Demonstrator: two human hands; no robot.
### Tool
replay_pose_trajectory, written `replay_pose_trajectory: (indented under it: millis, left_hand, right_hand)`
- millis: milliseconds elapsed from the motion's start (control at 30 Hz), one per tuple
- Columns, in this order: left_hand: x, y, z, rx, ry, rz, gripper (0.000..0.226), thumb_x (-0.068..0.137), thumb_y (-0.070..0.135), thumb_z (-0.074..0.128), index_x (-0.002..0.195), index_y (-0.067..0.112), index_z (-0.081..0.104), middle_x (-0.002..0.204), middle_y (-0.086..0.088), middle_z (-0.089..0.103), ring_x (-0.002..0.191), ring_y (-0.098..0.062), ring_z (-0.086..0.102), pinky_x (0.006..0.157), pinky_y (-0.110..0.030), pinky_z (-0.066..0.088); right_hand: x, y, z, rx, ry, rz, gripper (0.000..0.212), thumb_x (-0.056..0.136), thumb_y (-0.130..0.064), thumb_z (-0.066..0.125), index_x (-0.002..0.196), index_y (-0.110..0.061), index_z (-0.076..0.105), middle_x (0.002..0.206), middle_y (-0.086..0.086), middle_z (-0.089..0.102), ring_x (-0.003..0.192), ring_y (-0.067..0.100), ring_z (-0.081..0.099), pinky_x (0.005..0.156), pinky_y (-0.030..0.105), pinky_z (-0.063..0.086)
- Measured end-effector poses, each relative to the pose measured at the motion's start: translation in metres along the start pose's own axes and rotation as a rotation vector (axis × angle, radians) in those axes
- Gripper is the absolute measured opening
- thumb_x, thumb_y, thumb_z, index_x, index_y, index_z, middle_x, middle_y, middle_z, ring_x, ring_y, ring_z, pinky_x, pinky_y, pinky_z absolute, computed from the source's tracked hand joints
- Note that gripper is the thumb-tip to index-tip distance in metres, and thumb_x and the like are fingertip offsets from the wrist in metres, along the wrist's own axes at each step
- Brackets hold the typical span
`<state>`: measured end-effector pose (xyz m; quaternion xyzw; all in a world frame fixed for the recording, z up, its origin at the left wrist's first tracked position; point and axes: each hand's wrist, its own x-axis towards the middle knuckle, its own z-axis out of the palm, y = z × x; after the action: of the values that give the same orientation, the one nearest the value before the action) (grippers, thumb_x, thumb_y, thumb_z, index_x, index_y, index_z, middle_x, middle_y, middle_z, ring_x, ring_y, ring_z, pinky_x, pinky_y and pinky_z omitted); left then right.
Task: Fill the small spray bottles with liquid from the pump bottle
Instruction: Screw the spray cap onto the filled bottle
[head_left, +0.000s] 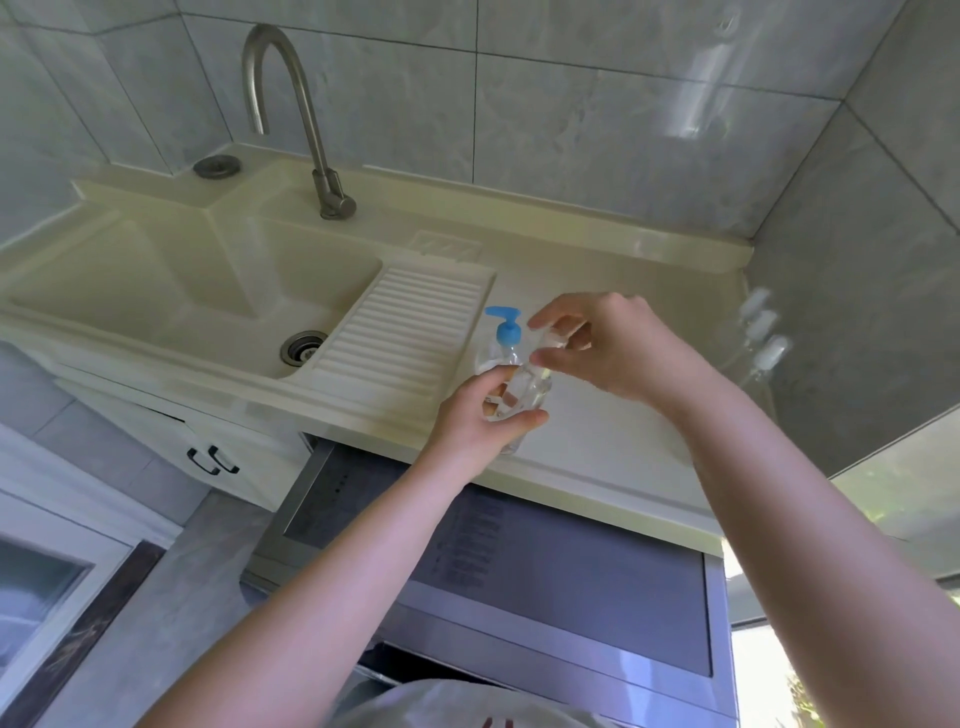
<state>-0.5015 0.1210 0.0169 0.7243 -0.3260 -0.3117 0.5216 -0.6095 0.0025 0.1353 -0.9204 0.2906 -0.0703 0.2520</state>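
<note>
Your left hand (480, 413), nearest you, curls round a small clear spray bottle (511, 395), while your right hand (602, 345) at one o'clock pinches what looks like its pale cap (550, 340). Just behind, the blue-topped pump bottle (506, 338) stands on the cream counter (613, 447). More small bottles (761, 332) stand blurred at three o'clock against the wall; the sink (171, 291) lies at nine. Expect light, thin, slippery plastic: hold the body low, gently, since squeezing could spill liquid.

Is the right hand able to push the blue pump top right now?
Probably not yet: the right hand pinches a small spray bottle beside the blue pump top, so its fingers are busy, though nothing blocks the way.
</note>
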Motion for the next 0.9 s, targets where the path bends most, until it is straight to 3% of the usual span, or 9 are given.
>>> replay_pose_trajectory:
  millis: [67, 167, 267, 333, 433, 533, 633, 767, 900]
  left_hand:
    - [0.000, -0.002, 0.001, 0.001, -0.013, 0.002, 0.055, 0.073, 0.043, 0.081, 0.124, 0.038, 0.062, 0.109, 0.007, 0.064, 0.104, -0.012, 0.060, 0.093, -0.045, 0.055]
    - [-0.004, -0.002, 0.005, 0.014, -0.029, 0.006, 0.049, 0.076, 0.038, 0.081, 0.121, 0.036, 0.064, 0.107, 0.006, 0.063, 0.103, -0.010, 0.059, 0.092, -0.045, 0.055]
    - [-0.005, -0.003, 0.012, -0.009, -0.034, -0.039, 0.052, 0.074, 0.039, 0.083, 0.121, 0.034, 0.063, 0.108, 0.006, 0.063, 0.104, -0.014, 0.061, 0.085, -0.046, 0.058]
    - [-0.006, -0.001, 0.013, -0.063, -0.027, -0.056, 0.046, 0.078, 0.033, 0.082, 0.120, 0.031, 0.064, 0.106, 0.004, 0.063, 0.101, -0.017, 0.064, 0.079, -0.044, 0.061]
    - [0.000, 0.000, 0.014, -0.071, -0.002, -0.023, 0.040, 0.079, 0.031, 0.081, 0.115, 0.035, 0.066, 0.101, 0.007, 0.065, 0.099, -0.013, 0.066, 0.082, -0.040, 0.060]
    - [0.007, 0.003, 0.022, -0.063, -0.024, -0.001, 0.037, 0.076, 0.035, 0.082, 0.110, 0.039, 0.067, 0.100, 0.011, 0.068, 0.102, -0.010, 0.066, 0.086, -0.045, 0.058]
    - [0.017, 0.009, 0.038, -0.043, -0.048, 0.032, 0.036, 0.076, 0.036, 0.081, 0.109, 0.039, 0.067, 0.094, 0.021, 0.067, 0.102, -0.009, 0.065, 0.091, -0.046, 0.056]
    - [0.035, 0.020, 0.065, 0.029, -0.112, 0.075, 0.059, 0.063, 0.056, 0.079, 0.118, 0.037, 0.063, 0.112, 0.012, 0.065, 0.104, -0.011, 0.065, 0.097, -0.041, 0.053]
    - [0.049, 0.032, 0.099, 0.023, -0.154, 0.100, 0.045, 0.068, 0.044, 0.083, 0.110, 0.038, 0.066, 0.104, 0.011, 0.064, 0.103, -0.012, 0.065, 0.092, -0.043, 0.055]
  right_hand:
    - [0.001, 0.007, 0.001, 0.095, -0.004, 0.006, 0.019, 0.080, -0.034, 0.081, 0.094, -0.024, 0.073, 0.081, -0.006, 0.071, 0.062, 0.008, 0.070, 0.061, 0.015, 0.052]
    - [0.003, 0.008, 0.010, 0.064, 0.066, 0.027, 0.023, 0.077, -0.035, 0.083, 0.080, -0.016, 0.071, 0.062, -0.003, 0.068, 0.052, 0.006, 0.067, 0.046, 0.007, 0.043]
    - [0.003, 0.013, 0.018, 0.077, 0.138, 0.028, 0.030, 0.078, -0.042, 0.081, 0.074, -0.013, 0.071, 0.055, 0.000, 0.068, 0.049, 0.010, 0.066, 0.053, 0.013, 0.050]
    - [0.000, 0.016, 0.019, 0.243, 0.087, 0.059, 0.029, 0.077, -0.045, 0.081, 0.080, -0.017, 0.073, 0.064, -0.002, 0.071, 0.056, 0.008, 0.069, 0.058, 0.015, 0.051]
    - [-0.004, 0.025, 0.024, 0.390, 0.055, 0.098, 0.025, 0.077, -0.038, 0.082, 0.087, -0.017, 0.073, 0.077, -0.003, 0.074, 0.064, 0.007, 0.071, 0.061, 0.021, 0.053]
    - [-0.006, 0.034, 0.032, 0.389, 0.241, 0.098, 0.025, 0.078, -0.037, 0.083, 0.087, -0.016, 0.073, 0.074, -0.006, 0.072, 0.062, 0.003, 0.068, 0.059, 0.014, 0.050]
    - [-0.010, 0.045, 0.034, 0.342, 0.422, 0.106, 0.025, 0.078, -0.039, 0.081, 0.078, -0.016, 0.070, 0.072, -0.008, 0.067, 0.066, 0.004, 0.063, 0.063, 0.018, 0.049]
    - [-0.022, 0.066, 0.032, 0.378, 0.589, 0.147, 0.021, 0.079, -0.037, 0.079, 0.083, -0.017, 0.072, 0.082, -0.008, 0.067, 0.069, 0.004, 0.062, 0.068, 0.022, 0.050]
    - [-0.038, 0.093, 0.025, 0.438, 0.672, 0.227, 0.023, 0.077, -0.035, 0.082, 0.096, -0.027, 0.071, 0.092, -0.014, 0.068, 0.079, 0.001, 0.065, 0.070, 0.016, 0.049]
